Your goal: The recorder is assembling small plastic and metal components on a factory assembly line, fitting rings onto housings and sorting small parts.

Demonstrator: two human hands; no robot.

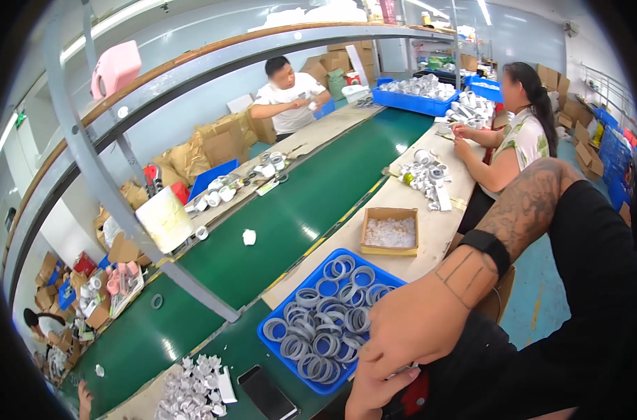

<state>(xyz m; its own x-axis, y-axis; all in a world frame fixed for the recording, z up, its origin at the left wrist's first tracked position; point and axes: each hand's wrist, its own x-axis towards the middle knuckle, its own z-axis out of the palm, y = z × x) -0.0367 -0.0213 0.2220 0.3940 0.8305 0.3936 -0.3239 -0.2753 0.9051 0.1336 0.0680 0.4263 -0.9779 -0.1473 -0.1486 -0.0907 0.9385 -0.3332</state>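
Both hands together at corner of blue ring tray

Right hand (423,315), black band (488,248) on wrist, reaches in from the right, back of hand up, overlapping the tray's near right corner in view. Fingers curled, tips hidden; can't tell if it grips anything. Left hand (366,392) just below at the lower edge, partly cut off, thumb bent in toward the right hand. A small pale bit shows between them, too covered to identify; can't tell which hand has it, if either.

Grey rings (304,325) heaped loose in the blue tray (283,355), directly left of the hands, some upright, some flat, many overlapping. Tray sits at the bench edge beside the green conveyor belt (283,217).

Left of tray: black phone (268,393) lying flat, then pile of white plastic pieces (192,392). Beyond tray: open cardboard box (388,250) with small clear bits. One loose ring (154,305) and a white piece (249,237) lie on the belt, apart. Seated co-worker (525,136) at right, another person (290,98) across the belt, both handling small parts.
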